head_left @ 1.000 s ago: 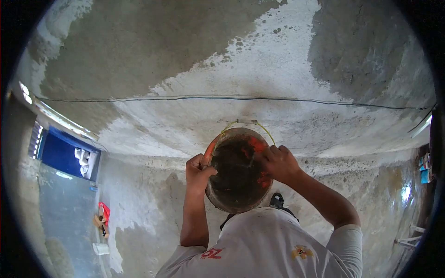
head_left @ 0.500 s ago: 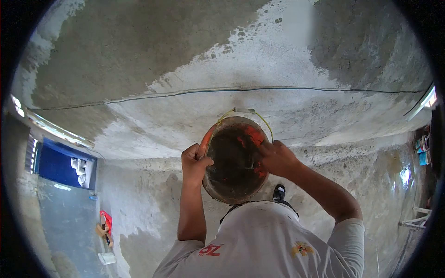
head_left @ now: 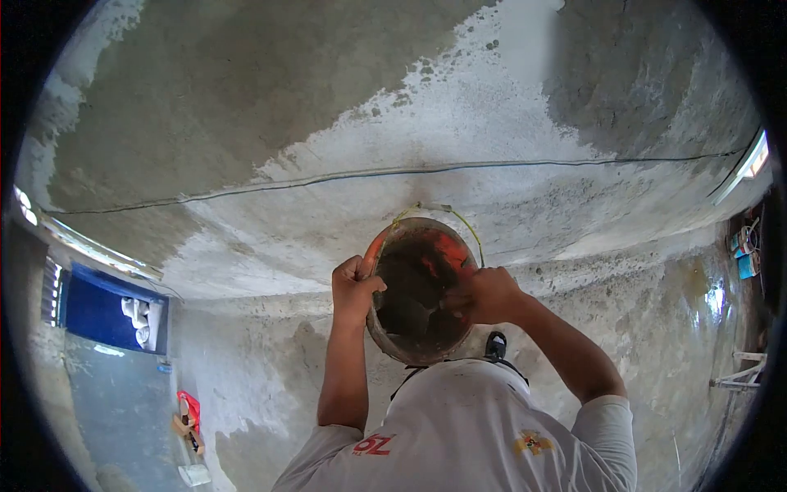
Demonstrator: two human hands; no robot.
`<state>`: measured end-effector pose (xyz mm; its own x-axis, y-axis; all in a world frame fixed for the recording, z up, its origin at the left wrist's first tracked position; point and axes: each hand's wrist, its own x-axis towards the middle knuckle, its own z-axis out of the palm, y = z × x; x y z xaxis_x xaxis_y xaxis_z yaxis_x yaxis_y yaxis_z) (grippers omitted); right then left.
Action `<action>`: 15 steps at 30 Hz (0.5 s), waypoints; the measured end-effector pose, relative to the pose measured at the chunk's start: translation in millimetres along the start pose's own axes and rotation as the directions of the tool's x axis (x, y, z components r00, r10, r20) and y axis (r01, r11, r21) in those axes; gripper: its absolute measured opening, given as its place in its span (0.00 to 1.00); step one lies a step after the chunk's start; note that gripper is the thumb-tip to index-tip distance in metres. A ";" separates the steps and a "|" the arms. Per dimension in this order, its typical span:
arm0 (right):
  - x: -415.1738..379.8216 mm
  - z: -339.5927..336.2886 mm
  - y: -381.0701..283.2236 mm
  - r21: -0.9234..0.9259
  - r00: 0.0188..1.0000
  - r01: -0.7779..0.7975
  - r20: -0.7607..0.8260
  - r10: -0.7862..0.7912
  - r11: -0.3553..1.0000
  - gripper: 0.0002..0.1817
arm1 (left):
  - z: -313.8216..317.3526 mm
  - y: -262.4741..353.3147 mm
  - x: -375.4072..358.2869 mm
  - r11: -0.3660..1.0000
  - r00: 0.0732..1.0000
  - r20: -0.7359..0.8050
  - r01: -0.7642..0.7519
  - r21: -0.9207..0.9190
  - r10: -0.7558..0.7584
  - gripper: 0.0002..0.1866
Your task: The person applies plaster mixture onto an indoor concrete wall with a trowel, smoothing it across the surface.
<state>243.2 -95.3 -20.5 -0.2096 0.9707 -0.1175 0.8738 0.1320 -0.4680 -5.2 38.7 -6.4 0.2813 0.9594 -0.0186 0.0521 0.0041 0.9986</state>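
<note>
An orange bucket (head_left: 426,353), crusted with grey, tilts toward me in front of my body, its yellow handle (head_left: 469,228) raised on the far side. My left hand (head_left: 354,289) is closed on its left rim, thumb over the inside edge. Closed at the right of the opening, my right hand (head_left: 485,295) grips what looks like a trowel (head_left: 416,315). The blade, smeared grey, reaches into the bucket, while its grip is hidden in my fingers. Dark grey wet mix appears to coat the inside of the bucket.
Ahead stands a wall (head_left: 393,115) with dark and pale plaster patches and a cable (head_left: 393,171) across it. At left lie a red bag (head_left: 189,407) and a white tray-like object (head_left: 195,475), near a blue doorway (head_left: 98,307). A white wooden stand (head_left: 742,373) is at right.
The bucket and both hands sit slightly lower in view. My right hand has shifted a little, and the trowel blade now shows more clearly inside the bucket.
</note>
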 end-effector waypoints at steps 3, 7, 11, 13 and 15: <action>-9.2 4.3 18.9 0.179 0.998 -0.035 -0.051 0.045 0.983 0.21 | 0.7 13.4 -0.2 0.999 0.999 -0.021 0.038 -0.001 -0.038 0.18; -25.5 -9.5 32.1 0.425 0.988 -0.027 -0.127 0.090 0.905 0.22 | 2.1 30.0 -3.1 0.988 0.992 -0.114 0.044 -0.149 -0.062 0.16; -44.1 -41.6 42.5 0.588 0.977 -0.059 -0.130 0.166 0.807 0.23 | -6.6 25.7 6.7 0.943 0.986 -0.150 0.014 -0.332 -0.068 0.12; -54.0 -64.4 41.2 0.576 0.967 -0.127 -0.107 0.229 0.808 0.22 | -5.1 32.3 11.5 0.936 0.987 -0.158 -0.022 -0.352 -0.036 0.10; -62.8 -72.2 47.4 0.583 0.960 -0.045 -0.199 0.196 0.812 0.23 | 6.1 64.9 1.2 0.932 0.985 -0.169 -0.018 -0.361 -0.046 0.10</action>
<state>329.4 -135.6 28.0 0.0573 0.9979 -0.0302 0.4630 -0.0534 -0.8848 4.4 38.4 58.1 0.1127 0.9920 -0.0562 -0.3027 0.0882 0.9490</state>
